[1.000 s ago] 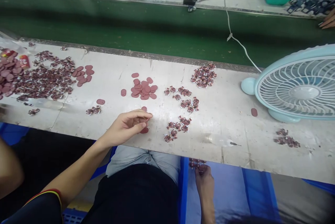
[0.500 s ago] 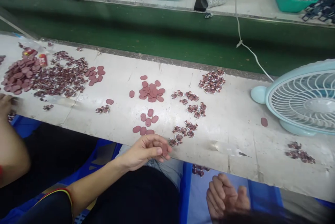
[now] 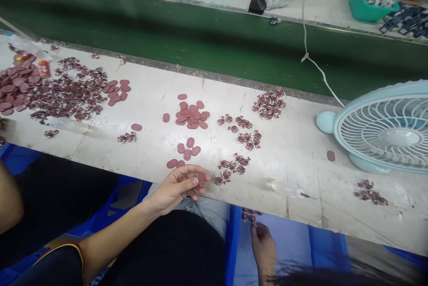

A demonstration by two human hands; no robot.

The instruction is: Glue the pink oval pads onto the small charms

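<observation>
In the head view, my left hand (image 3: 180, 185) is closed over the table's front edge. It pinches a reddish-brown oval disc (image 3: 201, 179) between thumb and fingers. Similar discs (image 3: 187, 154) lie just beyond it, with a larger heap of discs (image 3: 194, 116) farther back. Small brown-and-white pieces (image 3: 222, 178) rest in clusters right of this hand. Below the edge, my right hand (image 3: 264, 247) reaches up with its fingers together. Its fingertips touch one of the small brown pieces (image 3: 251, 215) lying over the blue bin (image 3: 234, 250). Part of that grip is hidden.
A light-blue fan (image 3: 384, 130) stands at the right of the white table (image 3: 294, 143). A clear bottle with a thin dark tip (image 3: 284, 186) lies near the front edge. Leftward are big piles of pieces (image 3: 70, 87) and discs, beside another person's arm (image 3: 8, 197).
My right hand has moved up and left from a half-curled pose to the small brown pieces. My left hand still holds the disc. The whole view has shifted slightly.
</observation>
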